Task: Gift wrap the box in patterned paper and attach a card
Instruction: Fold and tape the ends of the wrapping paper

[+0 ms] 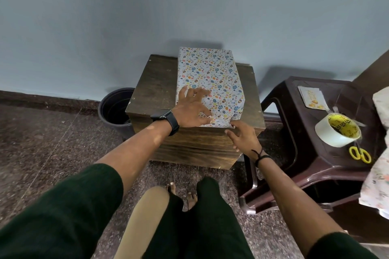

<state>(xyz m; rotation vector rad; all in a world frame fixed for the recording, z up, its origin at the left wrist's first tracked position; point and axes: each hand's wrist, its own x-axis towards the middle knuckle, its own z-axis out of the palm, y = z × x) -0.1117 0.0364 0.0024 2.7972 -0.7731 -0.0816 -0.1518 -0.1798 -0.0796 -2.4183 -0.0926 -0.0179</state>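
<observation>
Two hands point(194, 108) on one wrapped box point(210, 82), one tape roll point(336, 130) nearby.

A pale blue wall point(105, 17) rises behind speckled dark floor point(42, 143) and wooden cabinet point(189, 145).

paper roll point(379, 153) cropped right, card point(313, 97) print unreadable

1 view only, from a wide-angle camera worn on the person's head. It looks forward and steeply down, so the grey wall fills the top and the person's own legs and feet fill the bottom. The wooden cabinet point(151, 88) sits at the centre at arm's reach. The plastic stool point(299, 132) lies at the right edge, bent by the lens.
</observation>
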